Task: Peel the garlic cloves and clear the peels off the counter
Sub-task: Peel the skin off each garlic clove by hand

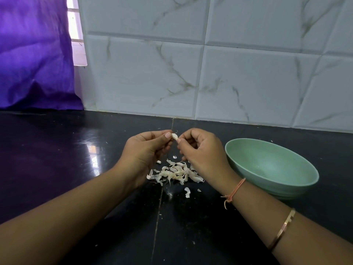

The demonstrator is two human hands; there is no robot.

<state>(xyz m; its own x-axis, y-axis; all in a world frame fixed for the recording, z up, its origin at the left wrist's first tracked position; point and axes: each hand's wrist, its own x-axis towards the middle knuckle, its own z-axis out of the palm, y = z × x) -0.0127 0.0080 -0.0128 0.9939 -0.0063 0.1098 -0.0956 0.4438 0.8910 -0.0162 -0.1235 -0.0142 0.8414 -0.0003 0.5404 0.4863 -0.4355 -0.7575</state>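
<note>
A small white garlic clove [174,136] is held above the black counter [57,159] between both hands. My left hand [147,150] pinches its left end with thumb and fingers. My right hand [200,152] pinches its right end, fingers curled. Below the hands lies a pile of pale garlic peels [176,174], with a few loose scraps such as one peel [187,192] nearer to me. A green bowl [298,167] stands to the right of my right hand; no cloves show inside it.
A white marble-pattern tiled wall [210,73] rises behind the counter. A purple curtain [34,54] hangs at the far left beside a window. Tiny peel bits are scattered near the wall and the bowl.
</note>
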